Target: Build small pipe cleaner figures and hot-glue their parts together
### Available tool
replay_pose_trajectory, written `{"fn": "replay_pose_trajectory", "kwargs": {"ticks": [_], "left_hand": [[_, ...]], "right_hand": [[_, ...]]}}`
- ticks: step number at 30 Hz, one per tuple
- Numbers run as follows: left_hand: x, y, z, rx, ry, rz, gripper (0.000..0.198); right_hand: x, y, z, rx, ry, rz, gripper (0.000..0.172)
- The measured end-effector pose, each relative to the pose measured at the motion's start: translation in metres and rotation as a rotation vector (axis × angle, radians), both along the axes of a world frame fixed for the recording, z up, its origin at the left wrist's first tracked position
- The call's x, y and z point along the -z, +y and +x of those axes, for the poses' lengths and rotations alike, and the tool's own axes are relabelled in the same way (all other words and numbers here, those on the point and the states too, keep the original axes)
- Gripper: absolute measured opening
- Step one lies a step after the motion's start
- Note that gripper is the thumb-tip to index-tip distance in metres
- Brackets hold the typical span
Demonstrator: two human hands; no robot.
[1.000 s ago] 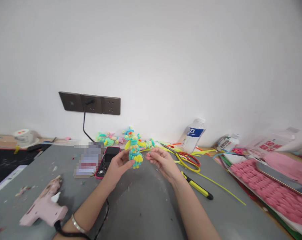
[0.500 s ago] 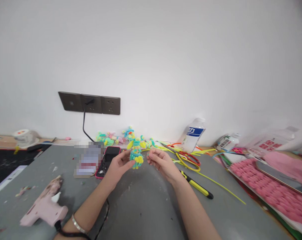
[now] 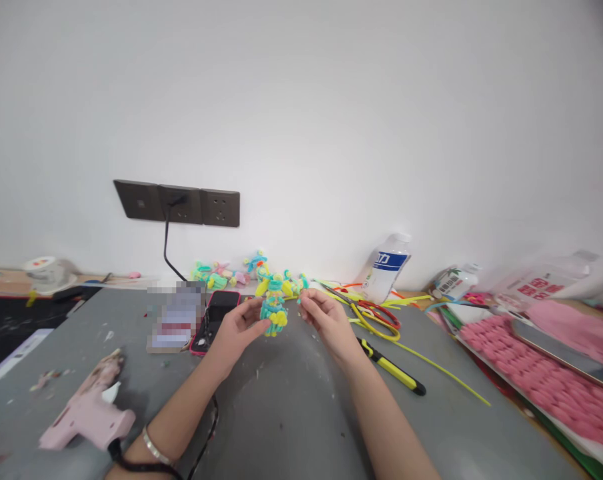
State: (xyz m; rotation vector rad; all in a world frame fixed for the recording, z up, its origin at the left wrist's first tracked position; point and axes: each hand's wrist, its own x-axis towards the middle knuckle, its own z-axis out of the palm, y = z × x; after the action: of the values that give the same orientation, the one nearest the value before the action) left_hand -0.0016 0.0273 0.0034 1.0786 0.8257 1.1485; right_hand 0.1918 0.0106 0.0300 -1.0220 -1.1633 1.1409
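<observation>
The left hand (image 3: 238, 330) has thumb and fingers closed on an upright, fuzzy turquoise-and-yellow figure (image 3: 274, 307) toward the flat grey desk's (image 3: 291, 413) far edge. Just beside it, the right hand (image 3: 328, 327) pinches its fingertips nearly together; whether they grip anything, I cannot tell.
</observation>
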Motion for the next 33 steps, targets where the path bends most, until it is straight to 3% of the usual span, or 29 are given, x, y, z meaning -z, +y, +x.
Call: {"fn": "replay_pose_trajectory", "kwargs": {"ticks": [6,10,33], "left_hand": [[-0.002,-0.001,0.000,0.027,0.002,0.019,0.051],[-0.004,-0.003,0.000,0.061,0.000,0.059,0.046],[-0.001,-0.002,-0.002,0.097,0.012,0.093,0.044]], "right_hand": [[-0.004,-0.003,-0.008,0.066,-0.129,0.159,0.032],[-0.003,-0.003,-0.011,0.035,-0.167,0.219,0.028],[-0.003,-0.008,-0.016,0.034,-0.288,0.246,0.015]]}}
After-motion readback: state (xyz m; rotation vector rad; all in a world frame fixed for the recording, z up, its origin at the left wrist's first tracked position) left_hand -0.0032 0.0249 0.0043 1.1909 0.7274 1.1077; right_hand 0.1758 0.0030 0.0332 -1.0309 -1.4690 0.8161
